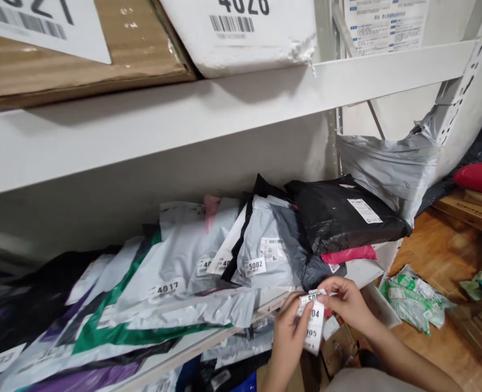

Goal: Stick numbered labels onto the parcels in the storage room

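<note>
A white strip of numbered stickers [315, 322] hangs between both my hands in front of the shelf edge. My left hand [289, 333] pinches its lower left side. Fingers of my right hand [347, 300] are closed on the strip's top end. Right behind them lies a row of mailer bags on the shelf: a grey bag labelled 5002 [265, 256], a grey bag labelled 4017 [175, 272], a black bag [339, 215] and a pink parcel [349, 253] under it.
A white metal shelf board [184, 120] runs overhead with a cardboard box [81, 49] and a white parcel [249, 32] on it. A grey bag [391, 163] leans at the shelf post. Green-printed bags [412, 296] and cartons lie on the wooden floor at right.
</note>
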`<state>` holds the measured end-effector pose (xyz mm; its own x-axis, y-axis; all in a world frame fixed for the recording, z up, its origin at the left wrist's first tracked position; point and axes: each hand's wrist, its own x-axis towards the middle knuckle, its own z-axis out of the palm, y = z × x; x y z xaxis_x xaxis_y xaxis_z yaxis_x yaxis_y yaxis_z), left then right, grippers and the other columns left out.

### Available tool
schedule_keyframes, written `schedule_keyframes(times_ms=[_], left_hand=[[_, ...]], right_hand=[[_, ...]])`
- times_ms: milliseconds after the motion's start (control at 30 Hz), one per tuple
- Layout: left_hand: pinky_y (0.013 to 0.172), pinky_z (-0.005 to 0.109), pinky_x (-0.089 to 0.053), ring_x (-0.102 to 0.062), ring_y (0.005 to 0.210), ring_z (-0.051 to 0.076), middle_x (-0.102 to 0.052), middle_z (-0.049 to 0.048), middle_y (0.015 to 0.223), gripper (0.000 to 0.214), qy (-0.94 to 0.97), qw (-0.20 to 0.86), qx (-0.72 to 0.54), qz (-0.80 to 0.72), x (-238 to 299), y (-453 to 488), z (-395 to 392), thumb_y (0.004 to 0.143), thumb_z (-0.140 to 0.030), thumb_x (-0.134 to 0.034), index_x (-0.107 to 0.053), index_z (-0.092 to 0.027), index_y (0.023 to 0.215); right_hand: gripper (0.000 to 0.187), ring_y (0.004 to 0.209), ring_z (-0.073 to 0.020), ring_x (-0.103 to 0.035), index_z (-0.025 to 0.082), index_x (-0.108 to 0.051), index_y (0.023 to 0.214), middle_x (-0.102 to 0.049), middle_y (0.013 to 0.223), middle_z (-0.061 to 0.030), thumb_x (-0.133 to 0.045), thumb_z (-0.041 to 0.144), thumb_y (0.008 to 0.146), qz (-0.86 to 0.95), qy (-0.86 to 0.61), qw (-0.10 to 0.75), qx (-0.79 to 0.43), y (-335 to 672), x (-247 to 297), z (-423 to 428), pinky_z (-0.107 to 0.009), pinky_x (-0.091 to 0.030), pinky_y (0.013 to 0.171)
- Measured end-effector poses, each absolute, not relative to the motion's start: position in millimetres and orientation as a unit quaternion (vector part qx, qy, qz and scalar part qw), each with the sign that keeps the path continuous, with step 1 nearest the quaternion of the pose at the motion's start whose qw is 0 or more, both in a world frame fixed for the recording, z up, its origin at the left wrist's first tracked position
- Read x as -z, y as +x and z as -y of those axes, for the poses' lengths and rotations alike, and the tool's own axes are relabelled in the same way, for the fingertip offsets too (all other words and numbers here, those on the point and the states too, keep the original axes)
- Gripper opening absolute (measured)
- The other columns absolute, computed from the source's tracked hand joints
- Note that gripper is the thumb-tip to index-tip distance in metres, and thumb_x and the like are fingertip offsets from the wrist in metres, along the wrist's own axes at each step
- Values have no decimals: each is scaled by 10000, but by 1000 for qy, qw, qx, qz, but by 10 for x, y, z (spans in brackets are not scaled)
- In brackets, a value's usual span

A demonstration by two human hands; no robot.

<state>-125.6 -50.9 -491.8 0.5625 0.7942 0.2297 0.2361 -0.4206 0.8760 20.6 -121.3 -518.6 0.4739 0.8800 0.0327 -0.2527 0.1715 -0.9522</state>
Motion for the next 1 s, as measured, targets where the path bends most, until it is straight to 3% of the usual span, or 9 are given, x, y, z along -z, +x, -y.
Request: schedule_keyframes(times_ms=[233, 367, 433, 567, 633, 733, 867, 1000], left_hand=[[653, 253, -494, -610, 660, 184, -696, 36, 688, 378, 755, 451, -318, -354, 4877, -1119, 553, 860, -506, -586, -747, -182, 749], [656, 280, -524, -650, 693, 212, -743, 56, 749, 386, 710, 487, -340, -377, 4893, -1001, 558, 798, -544, -635, -764, -181, 825], [585, 251, -485, -595, 598, 175, -681, 20, 629, 402, 694, 462, -369, -411, 4915, -948, 570, 794, -565, -628, -711, -181, 714], [480, 206, -359, -395, 453, 100, -394, -61, 428, 539, 705, 403, -388, -436, 4939, -935, 598, 786, -593, -628, -441, -201, 466], [509, 212, -403, -464, 481, 115, -494, -43, 465, 481, 723, 442, -344, -404, 4927, -1001, 601, 771, -573, -657, -528, -193, 506], [580, 245, -473, -596, 584, 170, -674, 12, 608, 353, 757, 492, -260, -342, 4875, -1154, 583, 780, -517, -671, -697, -185, 665], [602, 252, -466, -587, 602, 169, -639, 22, 609, 341, 793, 443, -291, -301, 4751, -1285, 544, 834, -445, -640, -661, -189, 610], [636, 241, -474, -600, 662, 163, -620, 23, 678, 278, 809, 411, -339, -247, 4610, -1282, 557, 884, -363, -601, -643, -198, 665]], right_hand=[[418, 554, -96, -461, 204, -693, 850, -513, 605, 64, -835, 536, 640, 294, -491, 701, -425, 365, 5218, 1201, -226, -392, 549], [357, 558, -113, -490, 191, -689, 727, -559, 592, 35, -806, 525, 681, 303, -511, 703, -391, 380, 5196, 1206, -242, -400, 548], [323, 607, -137, -543, 193, -687, 683, -625, 644, -1, -785, 499, 714, 309, -520, 718, -344, 359, 5155, 1196, -254, -425, 570], [241, 701, -168, -601, 208, -690, 710, -668, 734, -28, -751, 434, 766, 288, -532, 762, -232, 348, 5109, 1088, -274, -466, 634], [243, 660, -159, -586, 208, -678, 752, -645, 706, -15, -730, 444, 781, 264, -537, 770, -221, 376, 5132, 982, -270, -462, 609], [305, 570, -142, -541, 205, -651, 785, -587, 647, 16, -721, 501, 766, 290, -567, 737, -227, 420, 5201, 822, -263, -437, 548], [323, 577, -151, -541, 202, -642, 892, -606, 747, -3, -762, 464, 747, 349, -672, 641, -123, 398, 5243, 762, -295, -466, 585], [217, 899, -231, -648, 261, -696, 1092, -712, 1024, -84, -641, 290, 884, 518, -632, 574, -58, 351, 5184, 861, -375, -524, 804]])
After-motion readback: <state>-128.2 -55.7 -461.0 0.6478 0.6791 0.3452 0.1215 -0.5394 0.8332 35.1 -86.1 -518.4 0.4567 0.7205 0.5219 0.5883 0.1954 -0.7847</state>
